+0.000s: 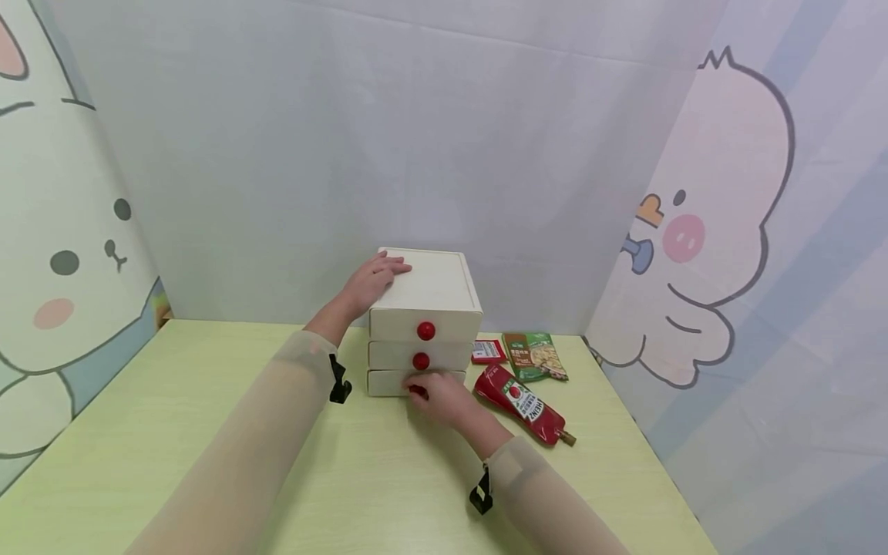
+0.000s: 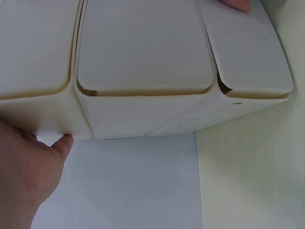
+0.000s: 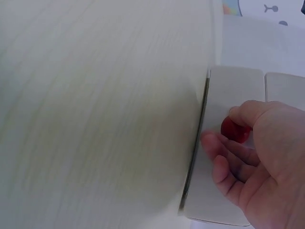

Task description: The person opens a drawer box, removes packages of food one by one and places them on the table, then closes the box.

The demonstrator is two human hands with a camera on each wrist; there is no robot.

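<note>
A white cabinet with three stacked drawers (image 1: 437,281) stands at the back middle of the table. Red knobs sit on the top drawer (image 1: 388,325) and the middle drawer (image 1: 388,355). My left hand (image 1: 375,284) rests on the cabinet's top left edge, fingers stretched across it. At the bottom drawer (image 1: 385,383), my right hand (image 1: 442,397) pinches the red knob (image 3: 235,130) between thumb and fingers. In the left wrist view, a narrow dark gap shows beside the bottom drawer front (image 2: 252,52).
Right of the cabinet lies a red Heinz ketchup pouch (image 1: 523,405) with its cap toward the front. Behind it are a green and brown food packet (image 1: 534,356) and a small red and white packet (image 1: 489,351). A grey curtain (image 1: 347,154) hangs behind the table (image 1: 333,478).
</note>
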